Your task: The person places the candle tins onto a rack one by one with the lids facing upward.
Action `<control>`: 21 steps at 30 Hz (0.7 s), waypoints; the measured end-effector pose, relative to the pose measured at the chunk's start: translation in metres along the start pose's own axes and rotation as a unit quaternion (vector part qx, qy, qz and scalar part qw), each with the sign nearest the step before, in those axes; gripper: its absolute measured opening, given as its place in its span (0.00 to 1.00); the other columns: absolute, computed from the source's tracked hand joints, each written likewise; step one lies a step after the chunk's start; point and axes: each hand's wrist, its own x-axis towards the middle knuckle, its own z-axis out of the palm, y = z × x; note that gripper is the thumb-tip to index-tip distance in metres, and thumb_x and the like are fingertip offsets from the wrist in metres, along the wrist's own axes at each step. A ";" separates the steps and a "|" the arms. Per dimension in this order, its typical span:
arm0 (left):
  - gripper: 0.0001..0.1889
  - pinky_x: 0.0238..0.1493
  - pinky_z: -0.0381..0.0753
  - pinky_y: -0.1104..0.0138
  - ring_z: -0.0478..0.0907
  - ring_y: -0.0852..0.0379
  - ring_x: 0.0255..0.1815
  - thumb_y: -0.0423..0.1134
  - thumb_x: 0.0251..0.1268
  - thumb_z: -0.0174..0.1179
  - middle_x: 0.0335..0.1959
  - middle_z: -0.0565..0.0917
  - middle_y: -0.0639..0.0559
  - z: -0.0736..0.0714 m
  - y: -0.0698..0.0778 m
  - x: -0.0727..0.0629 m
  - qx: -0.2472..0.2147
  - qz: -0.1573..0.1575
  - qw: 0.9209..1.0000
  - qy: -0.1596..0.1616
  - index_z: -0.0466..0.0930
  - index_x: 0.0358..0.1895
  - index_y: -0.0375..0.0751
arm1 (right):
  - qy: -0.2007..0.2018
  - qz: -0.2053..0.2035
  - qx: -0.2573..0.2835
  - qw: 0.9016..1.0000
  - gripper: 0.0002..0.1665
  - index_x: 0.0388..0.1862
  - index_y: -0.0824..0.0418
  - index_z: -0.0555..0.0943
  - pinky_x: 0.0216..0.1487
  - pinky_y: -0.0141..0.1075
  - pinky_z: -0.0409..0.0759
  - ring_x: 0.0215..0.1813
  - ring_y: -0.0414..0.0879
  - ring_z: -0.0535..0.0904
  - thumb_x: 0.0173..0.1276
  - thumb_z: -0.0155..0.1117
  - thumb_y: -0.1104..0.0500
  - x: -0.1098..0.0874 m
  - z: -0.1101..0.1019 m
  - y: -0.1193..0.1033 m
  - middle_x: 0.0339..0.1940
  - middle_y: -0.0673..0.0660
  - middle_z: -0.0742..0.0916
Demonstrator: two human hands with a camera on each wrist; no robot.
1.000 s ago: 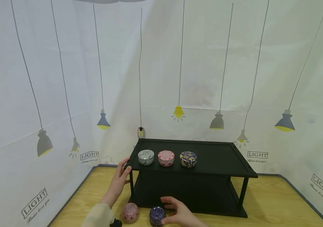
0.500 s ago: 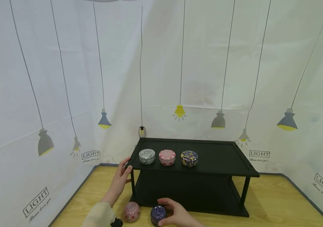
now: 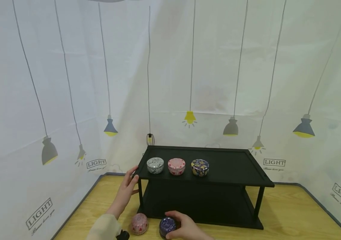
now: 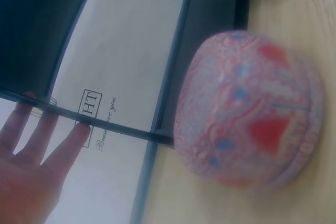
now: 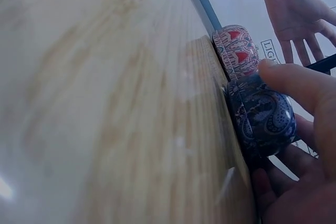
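Note:
My right hand holds a round dark blue patterned tin between thumb and fingers, low over the wooden table. Beside it on the table sits a pink tin with red hearts. At the left front corner of the black two-tier shelf, my left hand rests against the edge and post, its fingers straight in the left wrist view. Along the top tier's front stand a grey-white tin, a pink and red tin and a navy and yellow tin.
The shelf's lower tier lies beneath the top board, with a front post at right. Wooden table surrounds the shelf. A white curtain printed with hanging lamps encloses the back and sides.
My right hand has moved slightly left, and its thumb and fingers have closed round the dark blue tin. The left hand stays at the shelf corner; the view has shifted slightly.

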 end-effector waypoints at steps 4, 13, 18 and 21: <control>0.26 0.54 0.71 0.38 0.60 0.33 0.66 0.49 0.78 0.46 0.73 0.55 0.35 -0.001 0.000 -0.001 0.008 -0.003 1.000 0.004 0.57 0.74 0.52 | 0.011 -0.001 -0.030 0.999 0.36 0.65 0.62 0.74 0.47 0.35 0.77 0.50 0.46 0.78 0.55 0.74 0.63 0.000 0.002 0.000 0.55 0.55 0.82; 0.26 0.54 0.72 0.39 0.65 0.36 0.62 0.51 0.77 0.47 0.67 0.63 0.35 -0.001 0.001 -0.002 0.010 -0.007 1.000 0.011 0.59 0.74 0.56 | 0.036 0.005 -0.092 0.995 0.38 0.62 0.58 0.77 0.51 0.44 0.75 0.51 0.49 0.76 0.48 0.76 0.65 -0.001 0.007 -0.005 0.54 0.54 0.81; 0.27 0.53 0.72 0.38 0.66 0.35 0.62 0.50 0.77 0.47 0.66 0.64 0.33 -0.001 0.002 -0.004 0.009 -0.003 1.000 0.012 0.59 0.74 0.52 | 0.036 0.002 -0.110 0.993 0.39 0.62 0.58 0.77 0.50 0.43 0.75 0.50 0.49 0.76 0.46 0.76 0.65 0.000 0.009 -0.005 0.54 0.54 0.81; 0.26 0.54 0.72 0.39 0.65 0.35 0.62 0.50 0.77 0.47 0.66 0.64 0.33 -0.001 0.003 -0.004 0.007 -0.005 1.000 0.012 0.59 0.75 0.52 | 0.036 0.004 -0.121 0.992 0.39 0.62 0.58 0.77 0.49 0.43 0.76 0.49 0.48 0.77 0.45 0.76 0.64 -0.001 0.009 -0.005 0.54 0.54 0.81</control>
